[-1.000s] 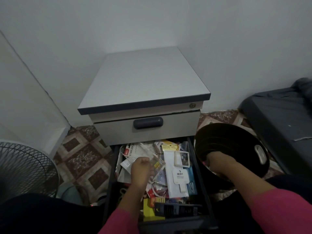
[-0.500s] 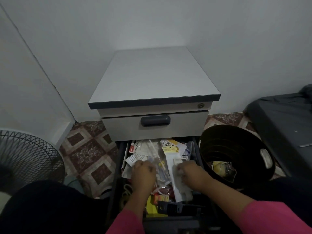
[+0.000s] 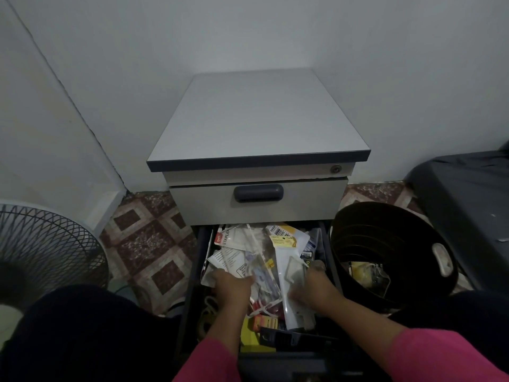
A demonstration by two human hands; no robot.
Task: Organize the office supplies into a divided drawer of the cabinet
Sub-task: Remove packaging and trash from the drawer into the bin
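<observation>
**Two Hands Dig in the Messy Drawer**

The sorting step is going on, I think. The open drawer sticks out under the closed top drawer of the gray cabinet. It is full of office supplies, all piled up.

The left hand lies on the clear packets in the middle of the drawer. Its fingers bend down into them, but I cannot tell if they pinch one. The right hand is on the right side of the drawer, with fingers curled on a long white card pack. The pack lies under and between those fingers.

Next, the hands likely need to lift one pack out without dragging the others. A black bucket sits right of the drawer.
</observation>
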